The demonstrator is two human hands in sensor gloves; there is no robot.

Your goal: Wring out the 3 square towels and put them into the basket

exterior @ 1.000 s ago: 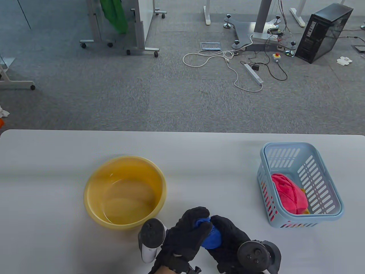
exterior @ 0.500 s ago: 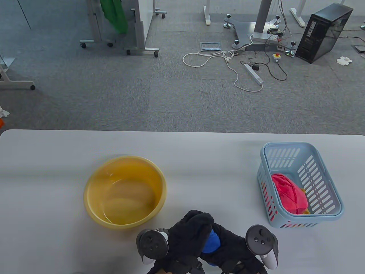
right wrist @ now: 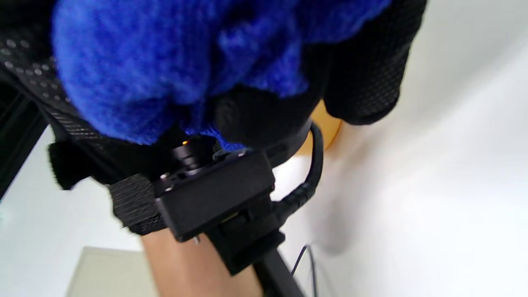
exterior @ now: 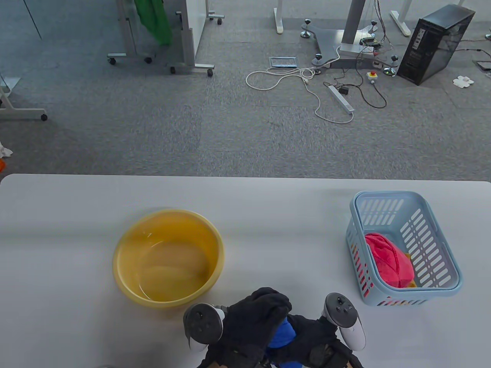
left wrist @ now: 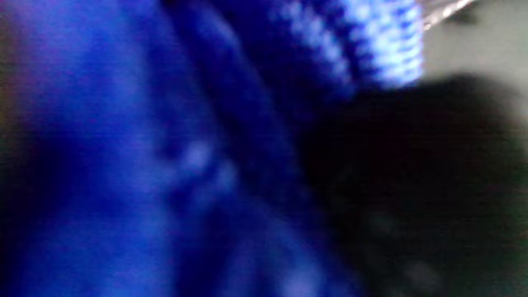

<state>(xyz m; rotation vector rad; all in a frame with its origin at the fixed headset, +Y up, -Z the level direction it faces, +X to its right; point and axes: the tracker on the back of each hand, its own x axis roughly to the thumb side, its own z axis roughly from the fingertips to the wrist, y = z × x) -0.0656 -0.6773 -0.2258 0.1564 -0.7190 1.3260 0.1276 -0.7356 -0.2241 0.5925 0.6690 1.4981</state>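
Observation:
Both gloved hands grip a bunched blue towel (exterior: 282, 334) at the table's near edge, just right of the yellow basin (exterior: 168, 257). My left hand (exterior: 264, 312) curls over its top; my right hand (exterior: 310, 339) wraps it from below, mostly hidden. The blue towel (left wrist: 144, 165) fills the blurred left wrist view. In the right wrist view the blue towel (right wrist: 177, 57) bulges between black gloved fingers (right wrist: 363, 74). A pink towel (exterior: 389, 260) lies in the light blue basket (exterior: 441, 241) at the right, with a bit of yellow-orange cloth (exterior: 411, 283) beside it.
The yellow basin holds some clear water. The white table (exterior: 287, 214) stretches between basin and basket. Beyond the far edge lies grey carpet with cables, table legs and a black computer case (exterior: 435, 44).
The hands have drawn back toward the near edge and rotated against each other around the blue towel. The right tracker swung up from lying low to standing upright.

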